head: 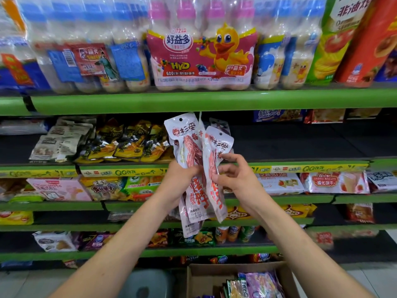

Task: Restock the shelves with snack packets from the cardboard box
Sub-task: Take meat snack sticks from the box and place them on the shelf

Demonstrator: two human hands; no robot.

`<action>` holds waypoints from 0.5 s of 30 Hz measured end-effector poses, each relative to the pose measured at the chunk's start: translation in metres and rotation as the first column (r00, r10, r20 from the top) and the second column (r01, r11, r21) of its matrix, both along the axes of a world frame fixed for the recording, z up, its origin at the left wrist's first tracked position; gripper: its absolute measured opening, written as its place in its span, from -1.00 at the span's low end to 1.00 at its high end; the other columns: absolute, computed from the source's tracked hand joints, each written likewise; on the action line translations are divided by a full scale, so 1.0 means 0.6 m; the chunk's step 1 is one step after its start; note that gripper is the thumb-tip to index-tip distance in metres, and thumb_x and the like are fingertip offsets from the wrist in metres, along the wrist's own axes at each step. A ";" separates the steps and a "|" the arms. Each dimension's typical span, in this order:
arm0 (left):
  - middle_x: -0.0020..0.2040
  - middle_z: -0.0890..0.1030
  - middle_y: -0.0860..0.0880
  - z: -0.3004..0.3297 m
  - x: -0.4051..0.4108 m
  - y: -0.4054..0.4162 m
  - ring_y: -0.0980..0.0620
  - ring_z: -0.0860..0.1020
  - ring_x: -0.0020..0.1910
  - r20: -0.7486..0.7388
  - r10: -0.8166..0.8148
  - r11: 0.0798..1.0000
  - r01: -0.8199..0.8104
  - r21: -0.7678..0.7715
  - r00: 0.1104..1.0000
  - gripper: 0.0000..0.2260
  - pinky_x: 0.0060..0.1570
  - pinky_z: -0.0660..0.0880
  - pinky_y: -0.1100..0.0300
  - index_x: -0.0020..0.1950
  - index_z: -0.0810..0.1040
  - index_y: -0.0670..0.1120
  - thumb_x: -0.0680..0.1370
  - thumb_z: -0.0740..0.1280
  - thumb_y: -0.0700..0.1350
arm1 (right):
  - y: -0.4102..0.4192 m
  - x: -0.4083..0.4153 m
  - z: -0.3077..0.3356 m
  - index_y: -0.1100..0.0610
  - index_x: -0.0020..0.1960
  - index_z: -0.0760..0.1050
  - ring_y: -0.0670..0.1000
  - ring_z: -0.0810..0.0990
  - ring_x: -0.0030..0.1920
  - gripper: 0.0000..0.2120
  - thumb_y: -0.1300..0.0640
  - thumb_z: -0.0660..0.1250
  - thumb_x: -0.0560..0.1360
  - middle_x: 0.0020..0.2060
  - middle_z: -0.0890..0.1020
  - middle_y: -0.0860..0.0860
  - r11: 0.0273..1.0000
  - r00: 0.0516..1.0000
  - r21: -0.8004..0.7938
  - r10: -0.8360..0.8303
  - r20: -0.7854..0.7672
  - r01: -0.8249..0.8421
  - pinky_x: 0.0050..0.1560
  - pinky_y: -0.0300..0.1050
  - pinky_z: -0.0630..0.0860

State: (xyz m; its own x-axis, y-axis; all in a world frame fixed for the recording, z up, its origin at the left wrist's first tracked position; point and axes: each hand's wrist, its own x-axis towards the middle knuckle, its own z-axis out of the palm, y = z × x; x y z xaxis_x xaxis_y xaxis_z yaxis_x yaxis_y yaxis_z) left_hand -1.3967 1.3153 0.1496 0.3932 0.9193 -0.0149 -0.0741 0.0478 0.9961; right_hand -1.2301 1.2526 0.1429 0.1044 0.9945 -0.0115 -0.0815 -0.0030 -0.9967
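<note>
Both hands hold a bunch of long white snack packets (pixel 193 151) with red print, upright in front of the second green shelf (pixel 300 166). My left hand (pixel 180 179) grips the bunch from the left around its middle. My right hand (pixel 234 175) pinches the rightmost packet (pixel 217 160) with thumb and fingers. The packets' tops reach a hanging strip under the upper shelf (pixel 150 102). The cardboard box (pixel 206 276) stands open on the floor below, with purple and green packets (pixel 257 284) inside.
Bottled drink multipacks (pixel 202 52) fill the upper shelf. Dark and yellow snack bags (pixel 129 143) lie on the second shelf's left; its right part is dark and bare. Lower shelves hold biscuits and chips. A grey stool (pixel 148 284) sits left of the box.
</note>
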 end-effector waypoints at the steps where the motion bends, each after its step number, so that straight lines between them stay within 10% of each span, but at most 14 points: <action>1: 0.08 0.71 -0.07 0.000 0.001 -0.001 -0.06 0.69 0.03 0.005 -0.013 1.000 0.013 0.002 1.000 -0.75 -0.06 0.64 0.02 0.18 0.63 -0.05 0.54 0.36 -0.27 | 0.001 0.001 0.001 -0.03 0.28 0.40 0.06 0.69 -0.07 -0.37 0.23 0.58 0.31 -0.13 0.69 0.01 0.999 1.000 -0.042 0.019 -0.008 -0.019 -0.11 -0.05 0.62; 10: 0.03 0.72 -0.02 0.006 -0.003 0.010 -0.02 0.70 -0.02 -0.006 0.007 1.000 -0.007 0.018 1.000 -0.70 -0.18 0.63 0.14 0.08 0.68 0.06 0.46 0.40 -0.28 | 0.000 -0.018 0.003 0.23 0.03 0.47 0.17 0.70 -0.03 -0.66 0.08 0.52 0.42 -0.01 0.67 0.19 0.994 0.988 -0.108 0.025 0.153 -0.009 -0.03 0.09 0.67; 15: 0.01 0.72 -0.06 -0.001 -0.035 0.029 -0.08 0.69 -0.01 -0.080 0.140 0.985 -0.147 -0.090 0.987 -0.73 0.08 0.59 -0.04 0.16 0.59 -0.07 0.49 0.45 -0.26 | 0.001 -0.009 0.009 0.14 0.02 0.51 0.09 0.72 -0.05 -0.77 0.07 0.48 0.48 -0.07 0.73 0.09 0.991 0.994 -0.122 -0.046 0.097 0.058 0.08 0.18 0.63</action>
